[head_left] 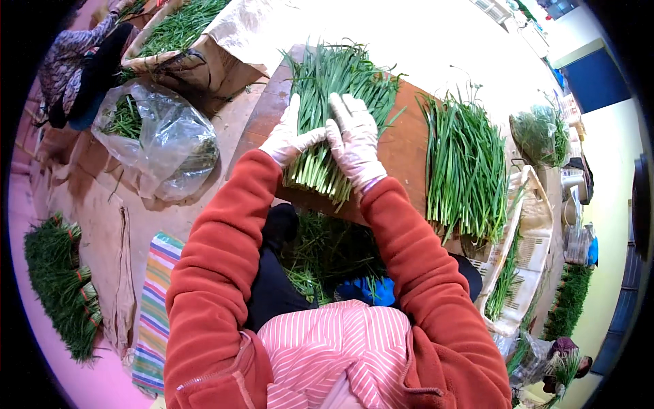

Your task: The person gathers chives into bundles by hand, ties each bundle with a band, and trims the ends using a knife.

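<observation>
A thick pile of garlic chives (pixel 320 85) lies on a brown wooden board (pixel 266 116), pale cut ends toward me and green leaves pointing away. My left hand (pixel 289 140), in a thin white glove, rests along the pile's left side with its thumb stretched across toward the right hand. Laid flat on top, slightly right of the middle, is my gloved right hand (pixel 355 140), its fingers extended forward. The two hands nearly meet over the stems, and neither is closed round them. Another stack of chives (pixel 464 167) lies at the board's right side.
To the left sits a clear plastic bag (pixel 170 140) holding greens. A cream crate (pixel 535 232) stands at the right with loose stalks. Tied dark-green bundles (pixel 65 286) lie far left. A person (pixel 68 71) is beside a large sack of greens (pixel 180 31) at upper left. Trimmings (pixel 327 249) lie below the board.
</observation>
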A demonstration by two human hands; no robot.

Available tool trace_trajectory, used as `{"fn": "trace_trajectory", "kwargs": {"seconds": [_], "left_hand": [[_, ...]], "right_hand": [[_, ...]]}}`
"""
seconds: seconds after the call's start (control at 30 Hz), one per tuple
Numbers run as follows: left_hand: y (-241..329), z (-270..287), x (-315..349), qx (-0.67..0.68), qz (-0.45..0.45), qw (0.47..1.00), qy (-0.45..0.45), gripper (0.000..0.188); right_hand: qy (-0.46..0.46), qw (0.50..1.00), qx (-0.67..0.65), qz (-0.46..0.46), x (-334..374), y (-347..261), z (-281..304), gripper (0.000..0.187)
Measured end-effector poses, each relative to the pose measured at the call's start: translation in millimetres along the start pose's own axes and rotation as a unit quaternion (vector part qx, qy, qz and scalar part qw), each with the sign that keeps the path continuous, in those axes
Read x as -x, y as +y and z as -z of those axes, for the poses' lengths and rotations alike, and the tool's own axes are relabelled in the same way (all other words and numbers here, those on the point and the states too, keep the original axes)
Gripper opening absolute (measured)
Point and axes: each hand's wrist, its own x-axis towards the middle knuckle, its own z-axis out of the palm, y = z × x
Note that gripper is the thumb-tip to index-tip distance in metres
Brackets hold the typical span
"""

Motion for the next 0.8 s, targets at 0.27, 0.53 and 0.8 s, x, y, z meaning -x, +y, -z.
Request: {"fn": "trace_trajectory", "kwargs": {"seconds": [0.27, 0.53, 0.8], "left_hand": [[-5, 24, -8, -0.084, 0.072, 0.966, 0.235, 0.097], [-21, 22, -20, -0.231, 0.227, 0.940, 0.109, 0.102], [-7, -13, -34, -0.074, 0.189, 0.979, 0.032, 0.097]], "right_hand": [[0.100, 0.890, -0.371, -0.247, 38, 44, 60, 0.066], [-0.113, 0.650, -0.549, -0.514, 70, 76, 49, 0.073], [-0.213, 0.686, -0.526, -0.455, 23, 56, 35, 0.090]]}}
